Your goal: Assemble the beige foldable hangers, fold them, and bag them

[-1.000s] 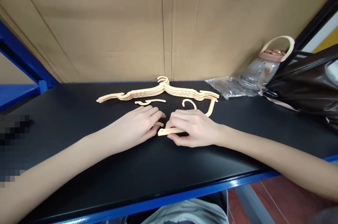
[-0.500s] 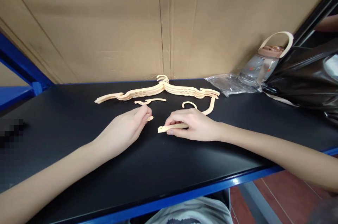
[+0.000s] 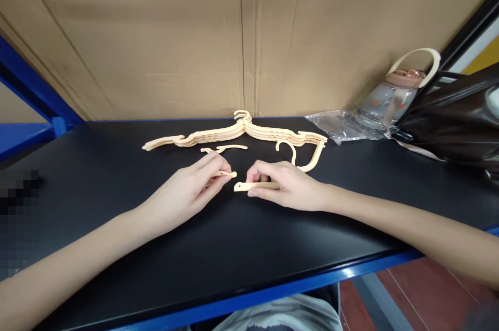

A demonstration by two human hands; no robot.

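Probably for control, the left hand [image 3: 193,183] pinched a small cream piece [image 3: 233,174]; the right hand [image 3: 286,185] clasped a bar [image 3: 253,185] behind its tip, leaving that end (holed) exposed.

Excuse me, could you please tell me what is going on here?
A person is working over a black table. The left grip pinches a small cream piece, and the right grip holds a cream bar with a hole near its end. The two held pieces are near each other but apart. Beyond them, a loose piece lies before a stack of hangers.
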